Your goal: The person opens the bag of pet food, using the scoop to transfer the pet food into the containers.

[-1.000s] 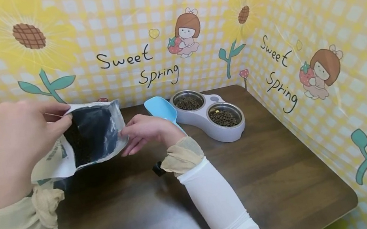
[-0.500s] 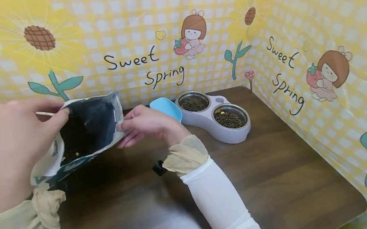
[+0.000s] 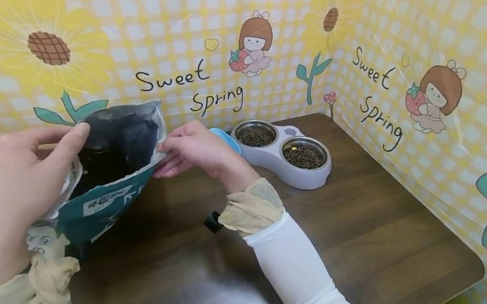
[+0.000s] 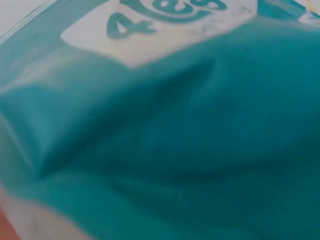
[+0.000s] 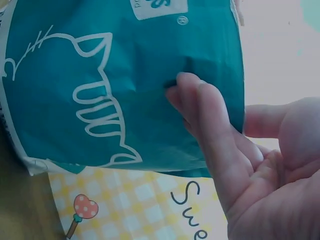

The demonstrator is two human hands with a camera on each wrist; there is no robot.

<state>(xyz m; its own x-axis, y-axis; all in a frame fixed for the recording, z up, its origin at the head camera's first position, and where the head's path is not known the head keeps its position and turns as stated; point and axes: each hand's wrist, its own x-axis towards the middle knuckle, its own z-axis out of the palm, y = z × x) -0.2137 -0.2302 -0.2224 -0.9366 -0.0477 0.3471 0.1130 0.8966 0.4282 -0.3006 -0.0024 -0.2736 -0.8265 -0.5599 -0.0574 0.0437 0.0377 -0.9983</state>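
Observation:
A teal and white pet food bag (image 3: 101, 209) is held up at the left of the head view, its mouth gaping and its dark lining showing. Dark contents (image 3: 104, 166) are visible low inside. My left hand (image 3: 6, 195) pinches the bag's left rim. On the right rim, my right hand (image 3: 205, 152) grips the edge between thumb and fingers. The right wrist view shows those fingers (image 5: 212, 112) against the teal front with its white cat outline. Blurred teal bag surface (image 4: 175, 135) fills the left wrist view, with the left fingers hidden there.
A grey double feeder (image 3: 261, 160) with brown kibble in both steel bowls stands behind the right hand. Beside it, a blue scoop (image 3: 228, 141) is partly covered by that hand. A small black object (image 3: 212, 222) shows at the right wrist. Patterned cloth walls (image 3: 163, 37) border the wooden table (image 3: 336, 254).
Both hands have raised the bag's mouth and tipped it more upright. Its teal front now faces the head camera, and the right hand is higher. More of the blue scoop is covered.

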